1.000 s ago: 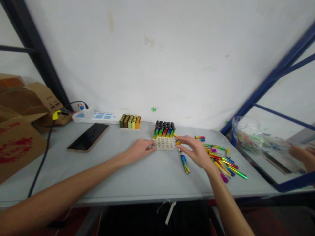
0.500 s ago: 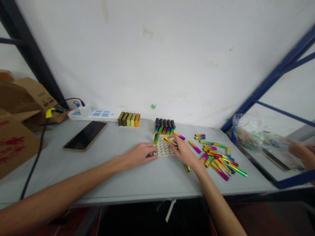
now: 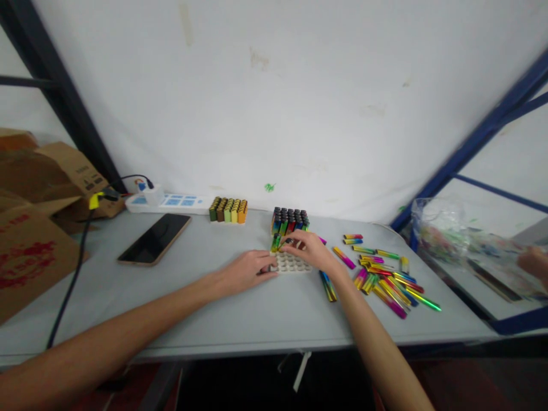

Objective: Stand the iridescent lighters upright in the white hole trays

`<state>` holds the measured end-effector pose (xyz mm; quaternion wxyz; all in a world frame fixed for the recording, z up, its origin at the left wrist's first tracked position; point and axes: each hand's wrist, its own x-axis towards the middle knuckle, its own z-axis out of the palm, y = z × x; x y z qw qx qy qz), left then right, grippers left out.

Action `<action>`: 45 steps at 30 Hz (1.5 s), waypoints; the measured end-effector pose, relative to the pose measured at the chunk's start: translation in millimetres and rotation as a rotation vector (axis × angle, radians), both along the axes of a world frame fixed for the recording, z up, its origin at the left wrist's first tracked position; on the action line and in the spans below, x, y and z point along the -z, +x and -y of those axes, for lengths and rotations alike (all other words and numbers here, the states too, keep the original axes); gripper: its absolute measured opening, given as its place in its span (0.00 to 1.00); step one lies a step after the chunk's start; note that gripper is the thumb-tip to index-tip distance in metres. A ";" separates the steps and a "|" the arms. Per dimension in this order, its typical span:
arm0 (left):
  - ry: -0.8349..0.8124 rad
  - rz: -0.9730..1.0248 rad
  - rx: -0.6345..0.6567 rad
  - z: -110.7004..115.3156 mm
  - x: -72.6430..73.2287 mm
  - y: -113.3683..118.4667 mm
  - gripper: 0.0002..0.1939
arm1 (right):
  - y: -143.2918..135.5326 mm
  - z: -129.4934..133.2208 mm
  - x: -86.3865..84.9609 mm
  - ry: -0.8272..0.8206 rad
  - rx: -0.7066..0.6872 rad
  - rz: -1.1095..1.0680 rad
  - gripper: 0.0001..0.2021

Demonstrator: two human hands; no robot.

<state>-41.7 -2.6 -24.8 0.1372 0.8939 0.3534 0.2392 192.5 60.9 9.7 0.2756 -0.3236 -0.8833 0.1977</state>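
A white tray (image 3: 293, 263) with rows of holes lies on the grey table. My left hand (image 3: 252, 268) is closed on its left edge. A green and yellow metallic tube (image 3: 275, 242) stands upright at the tray's back left corner. My right hand (image 3: 306, 246) pinches a small golden tube beside it, mostly hidden by the fingers. Behind the tray is a block of black-topped colourful lighters (image 3: 290, 221). Several shiny coloured tubes (image 3: 385, 279) lie loose to the right, and a few more (image 3: 328, 286) lie beneath my right wrist.
A phone (image 3: 154, 238), a power strip (image 3: 175, 202) and a block of gold-topped pieces (image 3: 228, 210) are at the left and back. Cardboard boxes (image 3: 38, 251) stand far left. Beyond the blue frame (image 3: 462, 148) are a plastic bag (image 3: 440, 225) and another person's hand (image 3: 533, 262).
My right hand has moved left and turned the golden tube from lying slanted over the tray to beside the standing tube. The view has shifted slightly.
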 end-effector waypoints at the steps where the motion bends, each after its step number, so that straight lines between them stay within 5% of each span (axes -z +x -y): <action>1: 0.001 0.003 0.001 -0.3 0.0 0.0 0.16 | -0.1 1.5 2.0 0.030 0.002 -0.014 0.12; 9: -0.027 0.003 -0.005 -0.7 -2.1 -0.4 0.16 | 1.7 3.1 1.5 0.024 0.008 0.024 0.11; 17: -0.013 0.007 -0.001 -2.5 -1.3 -0.6 0.16 | -7.6 -5.6 20.2 0.017 0.108 0.081 0.11; 24: -0.005 0.007 -0.019 -3.9 -1.1 -0.7 0.16 | 24.3 -6.1 -0.4 -0.004 0.064 -0.005 0.12; 28: -0.011 0.004 -0.018 -3.8 -1.9 -0.5 0.16 | 58.7 -18.5 -1.1 0.025 0.301 0.052 0.08; 33: 0.005 0.016 -0.017 -3.7 -1.0 -0.8 0.15 | 75.7 -34.7 20.8 0.094 0.621 0.362 0.13; 39: 0.014 0.025 -0.009 -4.1 0.9 -0.9 0.13 | 75.7 -34.3 22.7 0.044 0.721 0.432 0.10; 45: 0.020 0.029 -0.011 -5.3 1.9 -1.4 0.12 | 81.5 -22.1 1.5 0.140 0.796 0.145 0.11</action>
